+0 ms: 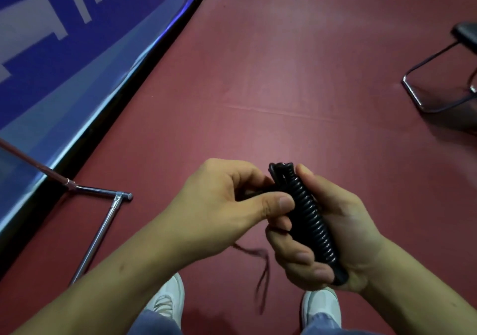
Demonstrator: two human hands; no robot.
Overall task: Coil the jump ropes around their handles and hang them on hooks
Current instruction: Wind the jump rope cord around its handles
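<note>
Jump rope point(309, 218): black, wound in tight, close turns into one long bundle. It is held in front of the body, above the floor point(284, 76) and well clear of it. The bundle is tilted, with the upper end away from the body and the lower end toward the right wrist. A small knot of rope is seen at the upper end. What lies beneath the turns cannot be made out.

Right hand point(343, 234): wrapped round the bundle from the right and from below. The thumb is laid along the upper right side, and the fingers are curled over the lower half.

Left hand point(227, 200): fingers curled, thumb pressed toward the forefinger. A dark strand is pinched just beside the upper part of the bundle. The thumb tip is touching the coils.

Loose strand point(260, 270): thin and dark, seen hanging below the hands. It is blurred, and where it joins the bundle cannot be told.

Surroundings: the floor is dark red, crossed by a faint seam. A blue banner point(51, 50) with white shapes runs along the left, edged in black at the bottom. A chrome tube frame point(103, 231) rests on the floor beside it. A metal chair frame point(426, 89) stands at the upper right, partly cut off by the edge. Two white shoes point(167, 298) and blue trouser hems are seen at the bottom edge, beneath the hands.
</note>
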